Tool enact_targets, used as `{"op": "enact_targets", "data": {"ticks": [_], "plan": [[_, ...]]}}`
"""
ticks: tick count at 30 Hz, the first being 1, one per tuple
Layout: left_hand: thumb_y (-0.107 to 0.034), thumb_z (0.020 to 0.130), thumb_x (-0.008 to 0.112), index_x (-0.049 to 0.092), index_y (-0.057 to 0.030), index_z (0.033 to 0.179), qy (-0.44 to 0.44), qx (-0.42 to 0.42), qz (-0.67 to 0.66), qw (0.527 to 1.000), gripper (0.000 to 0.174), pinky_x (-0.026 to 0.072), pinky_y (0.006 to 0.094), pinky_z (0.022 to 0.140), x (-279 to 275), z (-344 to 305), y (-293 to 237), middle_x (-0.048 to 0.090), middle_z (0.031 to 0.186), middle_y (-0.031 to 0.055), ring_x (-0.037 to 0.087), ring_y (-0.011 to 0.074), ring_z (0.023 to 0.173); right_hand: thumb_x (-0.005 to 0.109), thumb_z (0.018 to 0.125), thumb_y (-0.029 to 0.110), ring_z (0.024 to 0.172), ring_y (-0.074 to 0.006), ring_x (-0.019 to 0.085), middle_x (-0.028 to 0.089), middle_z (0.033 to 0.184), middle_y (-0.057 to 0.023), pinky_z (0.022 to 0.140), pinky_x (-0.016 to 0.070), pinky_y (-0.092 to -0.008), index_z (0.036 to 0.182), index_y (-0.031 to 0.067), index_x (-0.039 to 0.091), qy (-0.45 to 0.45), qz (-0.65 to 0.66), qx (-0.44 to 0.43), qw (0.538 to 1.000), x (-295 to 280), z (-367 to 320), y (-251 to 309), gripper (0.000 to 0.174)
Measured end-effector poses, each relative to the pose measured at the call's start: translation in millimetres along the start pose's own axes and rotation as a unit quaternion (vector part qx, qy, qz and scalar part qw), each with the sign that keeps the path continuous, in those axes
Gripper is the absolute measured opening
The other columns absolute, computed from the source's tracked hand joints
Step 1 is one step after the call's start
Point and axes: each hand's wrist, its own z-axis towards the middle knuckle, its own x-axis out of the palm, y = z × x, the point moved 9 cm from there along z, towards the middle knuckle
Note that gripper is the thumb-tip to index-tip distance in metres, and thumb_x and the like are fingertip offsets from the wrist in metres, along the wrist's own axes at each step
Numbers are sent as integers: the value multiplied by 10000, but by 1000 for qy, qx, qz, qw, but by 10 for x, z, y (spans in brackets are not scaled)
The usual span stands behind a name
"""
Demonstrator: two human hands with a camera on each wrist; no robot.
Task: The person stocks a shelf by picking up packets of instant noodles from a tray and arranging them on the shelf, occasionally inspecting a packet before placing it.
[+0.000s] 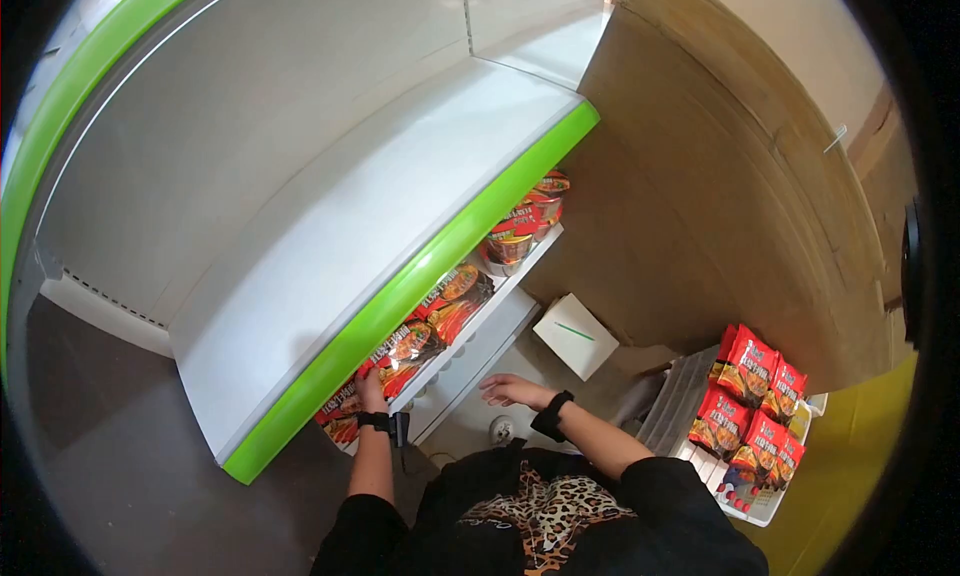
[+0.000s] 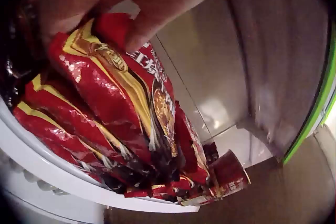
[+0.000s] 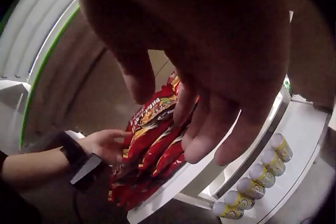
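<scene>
On the shelf (image 1: 503,298), left hand (image 1: 371,388) grips noodle packet (image 2: 121,98); right hand (image 1: 512,389) hovers spread

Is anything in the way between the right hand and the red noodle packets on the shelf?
Nothing visible: open air lies between the right hand and the noodle packets. The left hand holds their end, off to one side.

Lettering on the red packets (image 2: 121,103) is unreadable.
</scene>
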Motion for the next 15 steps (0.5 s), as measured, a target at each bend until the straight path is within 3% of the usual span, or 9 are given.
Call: {"op": "enact_targets", "data": {"ticks": [5,7,8,11,12,15], "plan": [[-132,700,586,427,37,1081,-103,86,208,969,446,354,322,804,-60,-101,-149,517,1005,144,484,267,915,424,820,207,883,-80,502,539,1005,-5,738,375,-209,1094,115,463,-23,141,-65,988,-246,-454,-160,292],[-112,684,575,362,42,1144,-146,229,304,913,530,348,327,815,-77,-135,-313,484,1039,201,471,314,939,420,824,194,884,-95,511,538,1010,-22,755,388,-223,1093,92,458,-62,127,-69,988,-408,-708,-258,291],[-88,670,557,331,29,1175,-159,195,357,900,566,310,358,855,46,-404,-540,431,1096,235,406,351,1010,423,826,194,883,-104,515,537,1010,-33,758,394,-233,1094,84,456,-85,168,-85,978,-503,-855,-308,292],[-72,658,544,292,8,1207,-141,170,391,893,609,248,407,900,466,-953,-915,372,1141,252,309,368,1091,427,832,202,884,-128,524,534,1006,-60,764,409,-259,1091,59,449,-154,229,-104,955,-734,-1354,-443,297],[-58,662,548,270,-9,1222,-134,247,405,870,627,203,439,923,523,-951,-803,324,1166,240,240,368,1129,421,833,201,888,-138,522,538,1004,-62,769,401,-261,1084,60,458,-195,253,-112,941,-852,-1538,-536,290],[-24,674,544,272,-5,1211,-72,309,385,867,603,193,424,946,1073,-1427,-871,279,1185,214,249,349,1125,410,835,187,885,-153,523,543,1003,-67,773,397,-263,1068,56,470,-289,296,-119,903,-1082,-2097,-816,274]]}}
